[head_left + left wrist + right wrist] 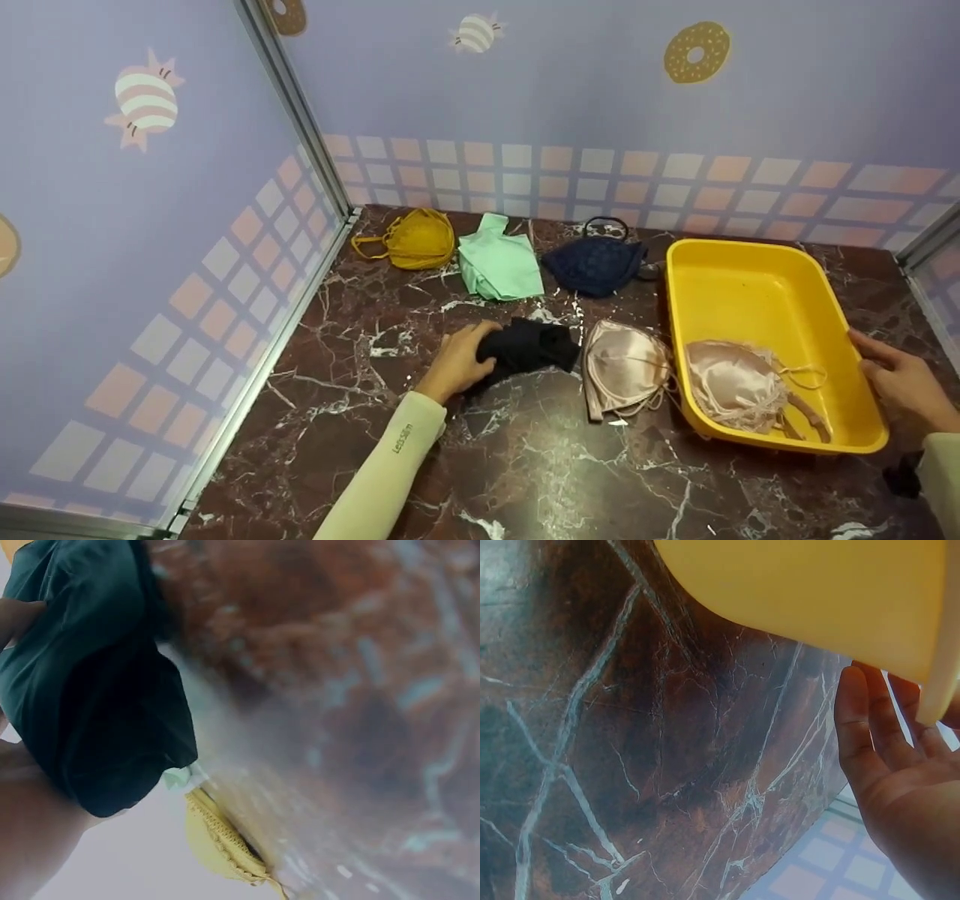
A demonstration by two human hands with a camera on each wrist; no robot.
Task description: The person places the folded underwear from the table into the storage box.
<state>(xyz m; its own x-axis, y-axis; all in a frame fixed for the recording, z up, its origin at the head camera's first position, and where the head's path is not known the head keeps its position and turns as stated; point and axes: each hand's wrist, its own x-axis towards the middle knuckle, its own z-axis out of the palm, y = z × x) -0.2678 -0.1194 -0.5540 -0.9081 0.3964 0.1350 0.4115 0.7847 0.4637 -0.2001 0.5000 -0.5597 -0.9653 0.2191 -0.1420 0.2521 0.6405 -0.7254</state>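
Note:
My left hand [457, 362] grips the left end of a folded black garment [531, 346] on the marble-patterned table. In the left wrist view the garment [112, 682] hangs in dark folds, with fingers at its edge. My right hand [911, 382] holds the right rim of a yellow tub [742, 262]. Its fingers [853, 709] reach under that rim in the right wrist view. Inside the tub, toward the front, lies a champagne satin bra [735, 382] with lace trim. Another champagne bra [626, 364] is on the table between the black garment and the tub.
Along the back lie a mustard-yellow bra [421, 240], a mint-green folded garment [501, 262] and a navy bra [596, 264]. Patterned wall panels [585, 90] enclose the table [570, 480] at the back and left, with a metal strip [255, 382] along the left edge.

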